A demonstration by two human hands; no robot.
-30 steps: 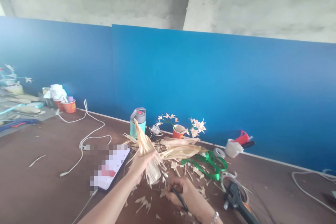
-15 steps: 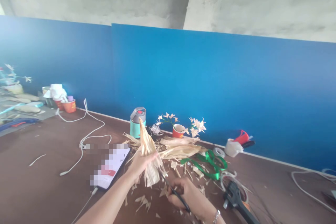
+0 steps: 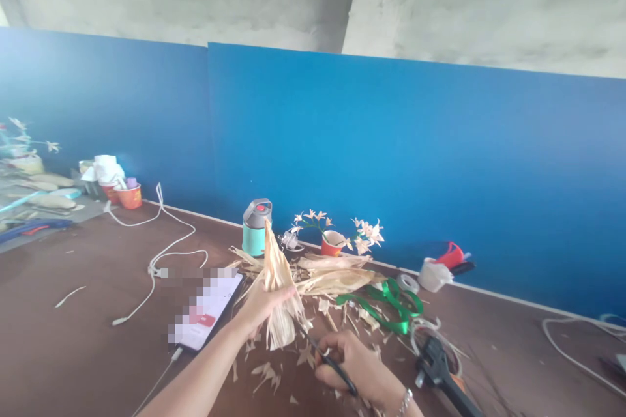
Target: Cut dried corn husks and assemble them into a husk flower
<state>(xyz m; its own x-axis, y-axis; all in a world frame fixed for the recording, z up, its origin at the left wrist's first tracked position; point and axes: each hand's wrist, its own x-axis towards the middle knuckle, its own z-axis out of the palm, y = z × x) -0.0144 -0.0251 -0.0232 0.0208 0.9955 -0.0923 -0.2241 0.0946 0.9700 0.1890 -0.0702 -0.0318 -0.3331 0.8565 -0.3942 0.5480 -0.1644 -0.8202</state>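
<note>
A dry corn husk [image 3: 280, 264], pale and pointed at the top, stands upright in the grip of my left hand [image 3: 267, 305]. Its lower edge is split into strips. My right hand [image 3: 349, 365] is closed round a pair of dark-handled scissors [image 3: 337, 368], whose blades reach the husk's lower right edge; whether they touch it I cannot tell. Cut husk scraps [image 3: 268, 374] lie on the table below both hands. Behind the hands, more corn husks [image 3: 337, 277] are piled. A silver bracelet circles my right wrist.
A phone [image 3: 208, 316] lies left of my left arm. Behind the husks stand a teal flask [image 3: 253, 238] and a red cup [image 3: 332, 244] with husk flowers. Green ribbon [image 3: 401, 306], a tape roll [image 3: 407, 283] and a black clamp-like stand [image 3: 443, 371] are at right. White cables [image 3: 161, 254] cross the left.
My left hand and the upright husk have shifted very slightly; the husk's tip leans a little further right. My right hand with the scissors has barely moved.
</note>
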